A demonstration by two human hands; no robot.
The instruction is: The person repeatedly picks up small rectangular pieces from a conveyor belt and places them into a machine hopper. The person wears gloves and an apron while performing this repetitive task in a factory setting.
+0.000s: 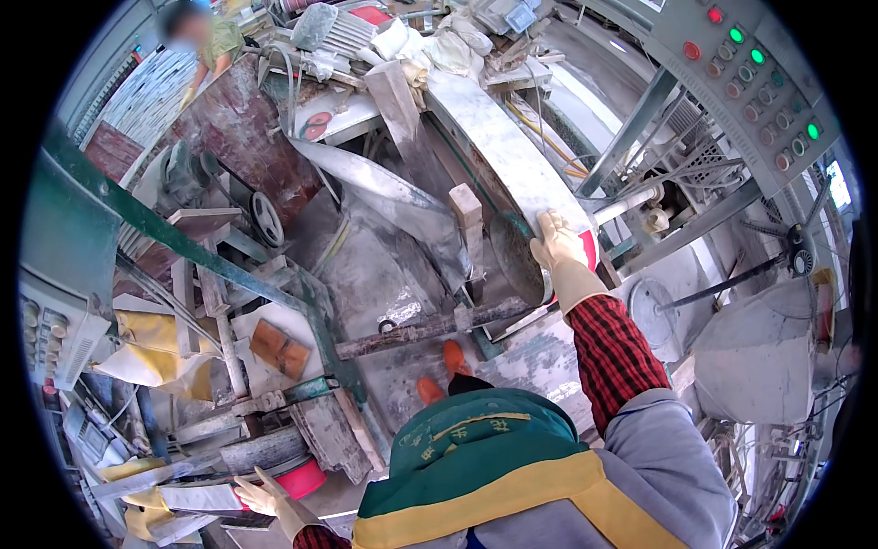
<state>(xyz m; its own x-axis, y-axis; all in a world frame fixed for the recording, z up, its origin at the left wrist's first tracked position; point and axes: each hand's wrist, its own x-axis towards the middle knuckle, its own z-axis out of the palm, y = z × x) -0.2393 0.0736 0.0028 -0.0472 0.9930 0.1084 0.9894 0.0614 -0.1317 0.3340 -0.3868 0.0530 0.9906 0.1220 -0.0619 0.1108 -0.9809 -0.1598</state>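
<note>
My right hand (561,253), in a cream rubber glove, lies with its fingers stretched over the near end of a long, pale belt-like strip (512,137). A red rounded part (588,249) shows beside the wrist. Far to the lower left, my left hand (263,497), gloved alike, has its thumb and fingers apart. Its fingertips touch or nearly touch the end of a short white strip (197,497); the exact contact is hard to see. Just behind that hand is a pinkish-red drum (300,480).
Control panels stand at right (750,82) and left (64,329). A green metal beam (183,238) crosses the left side. A rusty bar (430,329) lies before my orange shoes (455,359). A grey bin (754,352) stands at right. Another person (219,46) is at far left.
</note>
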